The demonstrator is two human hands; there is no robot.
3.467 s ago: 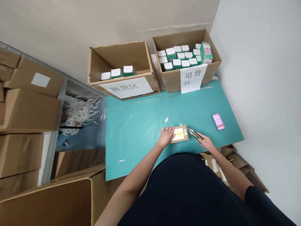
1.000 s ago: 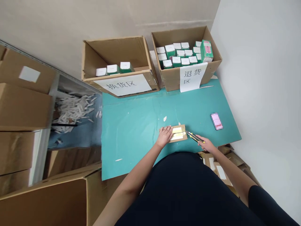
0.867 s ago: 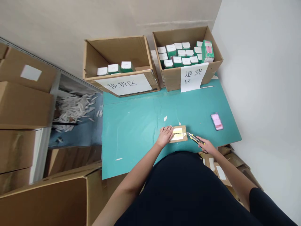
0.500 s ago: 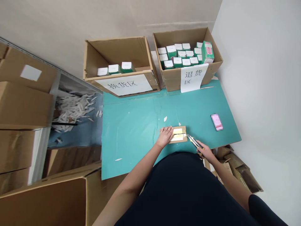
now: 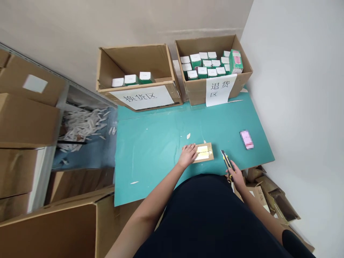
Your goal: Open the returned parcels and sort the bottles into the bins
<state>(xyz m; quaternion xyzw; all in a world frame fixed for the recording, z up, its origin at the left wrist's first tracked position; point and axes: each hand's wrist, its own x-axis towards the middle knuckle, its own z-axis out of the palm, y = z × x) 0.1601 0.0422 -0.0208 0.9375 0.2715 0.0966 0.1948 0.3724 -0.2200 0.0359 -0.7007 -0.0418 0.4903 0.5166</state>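
1. Head view, left hand [image 5: 188,156]: the hand is held open, palm down, with the fingers laid on the near-left edge of a kraft card [image 5: 210,156]; nothing is gripped. Pale yellow strips [image 5: 202,153] are seen on the card, just right of the hand
2. Head view, right hand [image 5: 235,175]: the fingers are closed around the handle of a yellow-and-black utility knife [image 5: 227,163], whose tip is pointed forward, away from the body. The knife is held near the card but apart from it, to the card's right
3. Head view, surroundings: the hands are rested over a teal bench [image 5: 150,165]. A blurred pink item [image 5: 247,139] is placed ahead of the right hand. Ahead of both hands, two open cardboard boxes [image 5: 131,61] [image 5: 193,46] filled with green-and-white cartons [image 5: 202,71] are set, labelled by paper signs [image 5: 141,97] [image 5: 218,90]. White paper scraps [image 5: 83,125] are heaped far left of the left hand
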